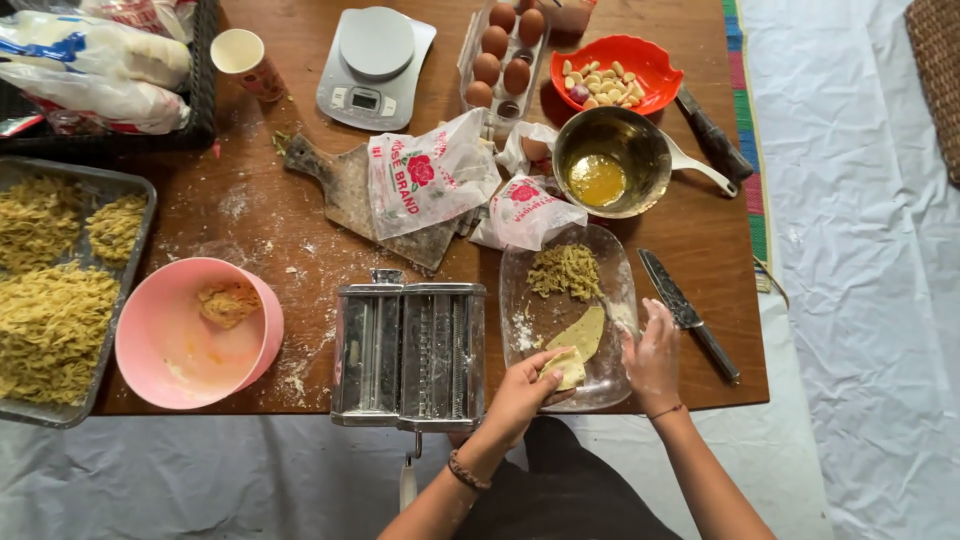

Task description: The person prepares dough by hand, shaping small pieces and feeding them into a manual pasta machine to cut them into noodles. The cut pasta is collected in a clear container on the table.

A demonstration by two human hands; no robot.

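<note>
Head view looks straight down on a wooden desk [300, 230] dusted with flour. Near the front edge lies a clear glass dish [620, 270], and inside it rests a pale yellow strip of dough [583, 332]. Its long axis runs on a diagonal: the upper end points away from the person and a little to the right, toward the pile of cut noodles [565, 270] at the far end of the same dish, and the lower end points toward the person and to the left.

At this lower end the left hand [522, 388] has its grip closed on the dough, which is folded or bunched there between thumb and fingers. So the dough lies up and to the right of this grip, stretching out from it over the glass. The right hand [652, 350] rests at the right rim of the dish with fingers loosely spread, not holding anything I can see; the upper end of the strip is just beside its fingertips, but I cannot tell if they touch.

Just left of the dish stands a metal pasta machine [408, 350]. To the right of the right hand a knife [688, 314] lies on the desk. Further left are a pink bowl [170, 340] and a tray of noodles [60, 290].
</note>
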